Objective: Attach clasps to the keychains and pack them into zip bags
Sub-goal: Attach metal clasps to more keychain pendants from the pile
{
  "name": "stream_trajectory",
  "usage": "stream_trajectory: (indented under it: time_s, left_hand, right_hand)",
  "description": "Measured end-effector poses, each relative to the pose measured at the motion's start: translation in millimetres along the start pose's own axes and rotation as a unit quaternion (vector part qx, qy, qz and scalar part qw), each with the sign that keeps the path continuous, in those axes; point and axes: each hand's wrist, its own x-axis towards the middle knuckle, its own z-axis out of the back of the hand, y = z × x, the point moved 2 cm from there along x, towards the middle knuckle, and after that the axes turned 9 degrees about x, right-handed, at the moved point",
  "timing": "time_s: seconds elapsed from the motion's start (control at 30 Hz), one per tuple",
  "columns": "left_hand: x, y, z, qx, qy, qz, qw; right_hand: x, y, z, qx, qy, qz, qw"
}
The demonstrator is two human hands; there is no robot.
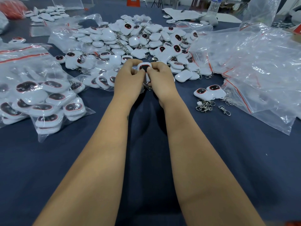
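Both hands, left and right, pinch one keychain between them above the cloth, face toward the camera, long axis near-to-far, clasp hanging at its near end, the loose clasps lying nearer the right hand.

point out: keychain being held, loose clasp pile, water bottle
held keychain point(144, 67), head view, on its dark face
loose clasp pile point(204, 106), head view, on the tangled metal rings
water bottle point(214, 7), head view, on its clear body
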Motion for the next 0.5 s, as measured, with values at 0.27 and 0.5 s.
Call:
stream_trajectory:
  time_s: [0.27, 0.5]
  left_hand:
    - [1.7, 1.9, -0.7, 0.039, -0.012, -0.039, 0.998]
    - [2.4, 1.5, 0.7, 0.061, -0.015, -0.051, 0.997]
  right_hand:
    - [-2.8, -0.9, -2.8, 0.013, 0.031, 0.022, 0.999]
    - [-2.5, -1.2, -2.6, -0.003, 0.036, 0.031, 0.999]
